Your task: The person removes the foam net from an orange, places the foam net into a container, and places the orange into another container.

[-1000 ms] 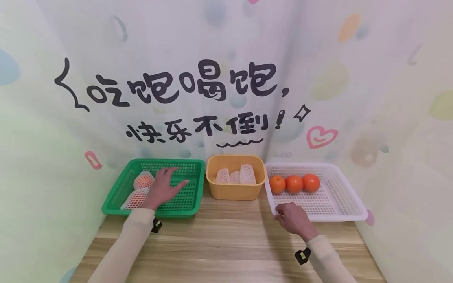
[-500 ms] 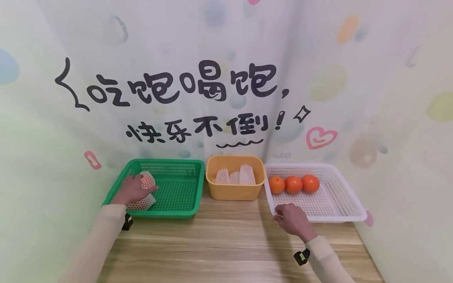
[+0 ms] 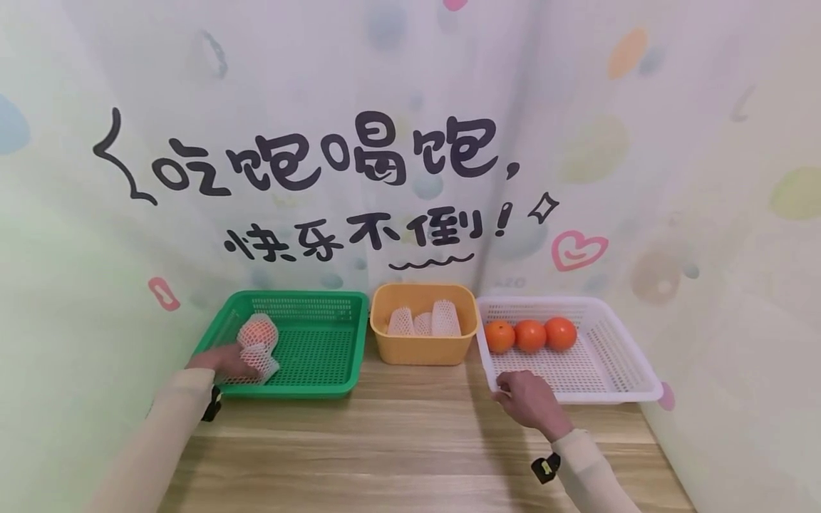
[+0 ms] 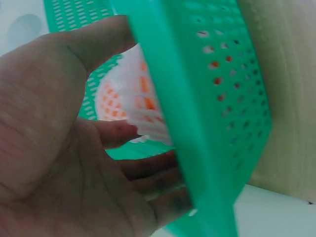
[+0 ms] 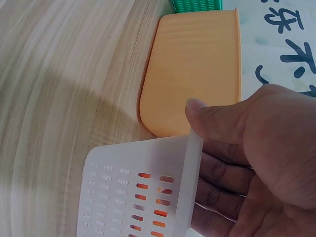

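My left hand [image 3: 221,360] reaches over the left front of the green basket [image 3: 351,356]. Its fingers are loosely extended beside the nearer netted fruit [image 4: 146,98], and the index fingertip appears to touch the white foam net. Behind that one lies another orange-red fruit [image 3: 258,333] in a foam net. On the other side, my right hand [image 3: 531,402] grips the near left corner of the white basket [image 3: 616,396], thumb outside the rim and fingers inside. Three bare, round orange-red fruits [image 3: 530,335] sit in a row in the white basket.
Between the baskets stands a yellow bin [image 3: 423,349] with several white foam nets [image 3: 445,318] in it. All three containers rest on a wooden table [image 3: 410,442] against a printed curtain [image 3: 410,85].
My left hand has moved left and down, from above the middle of the green basket to the nearer netted fruit at its left front. My right hand has kept its grip on the white basket.
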Demonstrator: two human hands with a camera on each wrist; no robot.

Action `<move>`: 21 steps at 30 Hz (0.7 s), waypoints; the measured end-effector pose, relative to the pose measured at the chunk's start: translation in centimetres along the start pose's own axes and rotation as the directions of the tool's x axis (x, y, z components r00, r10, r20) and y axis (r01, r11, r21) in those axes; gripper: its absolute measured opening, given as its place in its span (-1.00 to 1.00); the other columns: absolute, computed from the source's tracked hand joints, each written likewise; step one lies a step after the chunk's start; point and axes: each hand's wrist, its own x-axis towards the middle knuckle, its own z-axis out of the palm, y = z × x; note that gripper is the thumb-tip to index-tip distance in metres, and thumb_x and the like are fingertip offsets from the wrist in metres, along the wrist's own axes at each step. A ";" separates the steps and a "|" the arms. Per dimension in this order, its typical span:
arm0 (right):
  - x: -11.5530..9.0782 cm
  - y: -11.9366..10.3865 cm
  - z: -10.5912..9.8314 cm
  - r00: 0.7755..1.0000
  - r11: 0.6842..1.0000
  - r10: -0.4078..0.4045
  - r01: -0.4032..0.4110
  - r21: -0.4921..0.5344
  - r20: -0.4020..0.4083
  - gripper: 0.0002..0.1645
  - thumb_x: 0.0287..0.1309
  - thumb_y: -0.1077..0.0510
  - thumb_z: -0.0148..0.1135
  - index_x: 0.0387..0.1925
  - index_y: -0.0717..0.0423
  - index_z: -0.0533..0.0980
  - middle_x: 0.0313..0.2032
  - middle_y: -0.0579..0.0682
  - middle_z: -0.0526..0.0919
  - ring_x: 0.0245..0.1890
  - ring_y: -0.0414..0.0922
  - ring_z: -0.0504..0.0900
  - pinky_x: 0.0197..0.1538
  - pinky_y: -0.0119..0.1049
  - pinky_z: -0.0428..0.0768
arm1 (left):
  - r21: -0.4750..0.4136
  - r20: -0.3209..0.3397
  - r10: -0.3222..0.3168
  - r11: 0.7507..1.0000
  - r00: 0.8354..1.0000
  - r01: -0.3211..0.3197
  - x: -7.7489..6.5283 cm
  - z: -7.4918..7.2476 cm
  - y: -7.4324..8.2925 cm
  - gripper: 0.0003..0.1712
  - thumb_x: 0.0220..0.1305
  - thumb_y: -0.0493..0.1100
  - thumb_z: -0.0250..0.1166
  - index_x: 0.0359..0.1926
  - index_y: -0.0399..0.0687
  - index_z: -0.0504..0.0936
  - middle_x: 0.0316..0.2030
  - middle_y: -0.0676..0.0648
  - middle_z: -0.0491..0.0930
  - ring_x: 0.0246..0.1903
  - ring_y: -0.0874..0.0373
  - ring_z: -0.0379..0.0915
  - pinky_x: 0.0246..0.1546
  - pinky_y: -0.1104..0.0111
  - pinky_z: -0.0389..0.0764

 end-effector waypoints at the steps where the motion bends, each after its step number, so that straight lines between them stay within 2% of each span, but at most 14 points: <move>1: 0.0 0.0 0.0 1.000 1.000 -0.004 0.004 -0.001 -0.004 -0.75 0.09 0.10 0.53 -0.24 0.14 0.70 -0.42 -0.06 0.73 -0.47 -0.21 0.56 -0.32 -0.20 0.64 | -0.005 0.001 0.017 1.000 1.000 -0.017 0.2 0.2 -0.4 -0.18 0.24 0.02 0.42 0.26 -0.53 0.37 0.05 -0.42 0.54 0.00 -0.25 0.47 0.08 -0.12 0.55; 5: -0.1 0.0 0.2 1.000 1.000 -0.016 0.016 0.000 -0.011 -0.76 0.09 0.10 0.53 -0.25 0.14 0.70 -0.42 -0.06 0.73 -0.46 -0.21 0.57 -0.32 -0.19 0.64 | 0.014 -0.008 0.051 0.999 0.999 -0.051 0.5 0.8 -1.0 -0.34 0.22 -0.05 0.44 0.16 -0.42 0.45 -0.17 -0.19 0.55 -0.18 -0.06 0.41 -0.10 0.06 0.54; 8: -0.1 0.0 0.2 1.000 1.000 -0.017 0.017 0.000 -0.012 -0.75 0.09 0.10 0.53 -0.25 0.15 0.70 -0.42 -0.06 0.73 -0.46 -0.20 0.57 -0.33 -0.19 0.63 | 0.038 -0.013 0.082 0.996 0.997 -0.081 0.5 1.1 -1.0 -0.40 0.24 -0.10 0.41 0.14 -0.42 0.45 -0.19 -0.18 0.54 -0.20 -0.05 0.40 -0.15 0.08 0.52; 13: -0.2 0.1 0.2 1.000 1.000 -0.019 0.019 -0.007 -0.019 -0.79 0.09 0.10 0.52 -0.31 0.13 0.67 -0.48 -0.08 0.68 -0.50 -0.21 0.51 -0.40 -0.22 0.56 | 0.059 -0.054 0.066 0.996 0.996 -0.063 0.2 1.1 -0.5 -0.40 0.23 -0.12 0.41 0.11 -0.47 0.45 -0.16 -0.26 0.58 -0.20 -0.08 0.45 -0.15 0.04 0.55; 18: -0.2 0.2 0.2 1.000 1.000 -0.016 0.016 -0.002 -0.017 -0.80 0.10 0.11 0.51 -0.32 0.12 0.66 -0.49 -0.10 0.65 -0.52 -0.22 0.46 -0.42 -0.26 0.52 | 0.065 -0.099 0.007 0.998 0.995 -0.001 0.1 1.2 0.0 -0.23 0.18 -0.09 0.44 0.22 -0.56 0.37 0.00 -0.43 0.57 -0.09 -0.19 0.51 -0.07 -0.06 0.60; 21: -0.1 0.2 0.1 1.000 1.000 -0.016 0.016 0.003 -0.017 -0.81 0.11 0.12 0.51 -0.31 0.13 0.66 -0.49 -0.09 0.65 -0.52 -0.22 0.46 -0.42 -0.26 0.53 | 0.045 -0.114 -0.008 0.999 0.993 0.013 0.0 1.3 0.1 -0.17 0.15 -0.10 0.44 0.27 -0.57 0.34 0.08 -0.49 0.53 -0.07 -0.22 0.50 -0.07 -0.07 0.60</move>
